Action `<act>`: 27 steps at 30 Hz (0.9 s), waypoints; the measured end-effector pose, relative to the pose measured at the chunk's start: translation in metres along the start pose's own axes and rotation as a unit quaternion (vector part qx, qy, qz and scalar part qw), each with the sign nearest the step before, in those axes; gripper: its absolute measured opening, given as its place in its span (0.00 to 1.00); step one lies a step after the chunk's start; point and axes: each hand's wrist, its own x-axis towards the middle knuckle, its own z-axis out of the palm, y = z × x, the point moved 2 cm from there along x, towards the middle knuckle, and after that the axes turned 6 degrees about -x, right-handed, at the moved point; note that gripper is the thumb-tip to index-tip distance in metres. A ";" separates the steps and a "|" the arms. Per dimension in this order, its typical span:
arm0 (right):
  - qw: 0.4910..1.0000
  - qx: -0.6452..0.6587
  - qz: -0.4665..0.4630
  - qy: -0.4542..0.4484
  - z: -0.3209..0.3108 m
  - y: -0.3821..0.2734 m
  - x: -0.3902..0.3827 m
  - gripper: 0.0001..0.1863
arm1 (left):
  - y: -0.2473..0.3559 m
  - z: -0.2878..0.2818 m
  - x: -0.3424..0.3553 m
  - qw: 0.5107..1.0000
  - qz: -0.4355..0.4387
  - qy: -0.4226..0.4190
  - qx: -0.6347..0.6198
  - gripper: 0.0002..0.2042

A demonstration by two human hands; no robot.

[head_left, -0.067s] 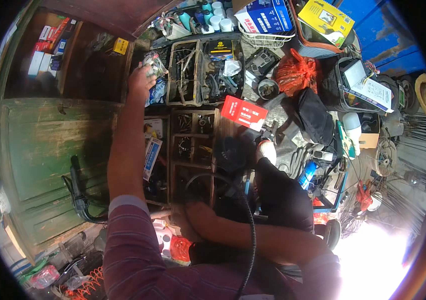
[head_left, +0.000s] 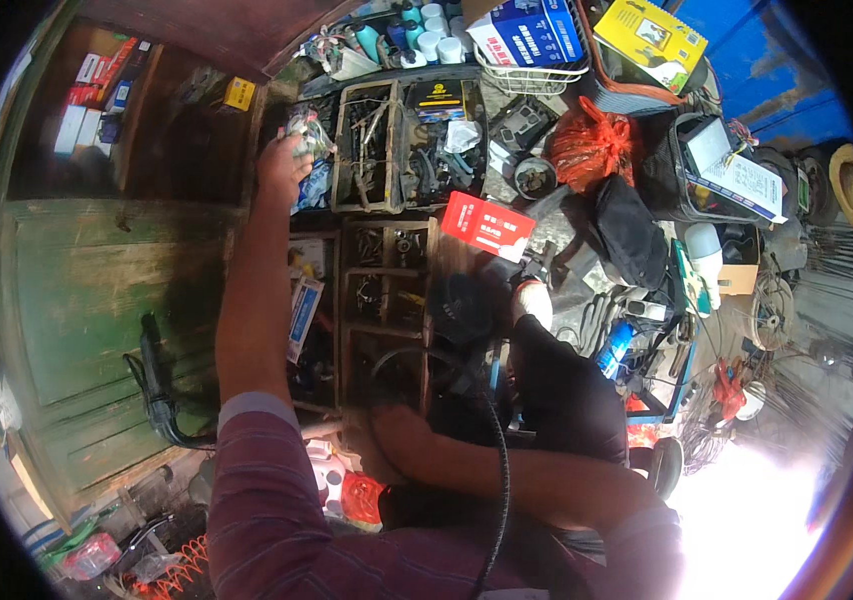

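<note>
Stretched far forward, my left hand (head_left: 285, 167) is closed on a crumpled clear plastic bag (head_left: 309, 132) with small things in it that I cannot make out. The bag is beside a wooden tray (head_left: 365, 205) of thin metal parts, above a blue plastic packet (head_left: 314, 188). My right hand (head_left: 384, 425) rests in deep shadow near the lower end of a wooden compartment box (head_left: 432, 245) of small hardware. A dark cable (head_left: 499, 440) loops close by it. The fingers of that hand are too dark to read.
A green wooden cabinet door (head_left: 117, 300) stands at the left, below shelves with small boxes. A red card box (head_left: 489, 226), a red plastic bag (head_left: 594, 150) and a black cap (head_left: 630, 235) lie right of centre. Baskets (head_left: 537, 75) line the far side.
My left hand and the plastic bag have shifted very slightly. The right arm looks the same.
</note>
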 end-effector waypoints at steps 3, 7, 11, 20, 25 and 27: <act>0.998 0.048 0.032 0.000 0.014 0.003 0.002 0.12 | -0.028 -0.007 0.008 0.999 -0.047 0.001 0.006 0.18; 0.999 0.040 0.033 0.004 0.029 0.007 0.004 0.13 | -0.063 -0.011 0.009 0.995 -0.100 0.012 0.025 0.18; 0.999 -0.045 -0.010 -0.009 0.031 0.006 0.003 0.16 | -0.079 0.004 0.001 0.995 -0.099 -0.017 -0.004 0.17; 0.994 -0.075 -0.004 -0.080 0.034 -0.002 0.004 0.16 | -0.076 0.011 -0.053 0.999 -0.034 -0.013 -0.010 0.21; 0.997 0.017 -0.036 0.068 0.026 -0.010 -0.010 0.13 | -0.163 -0.036 -0.126 0.997 -0.041 -0.044 -0.045 0.21; 0.995 0.055 -0.030 0.074 0.024 -0.007 -0.012 0.13 | -0.203 -0.041 -0.173 0.989 -0.132 -0.025 -0.056 0.17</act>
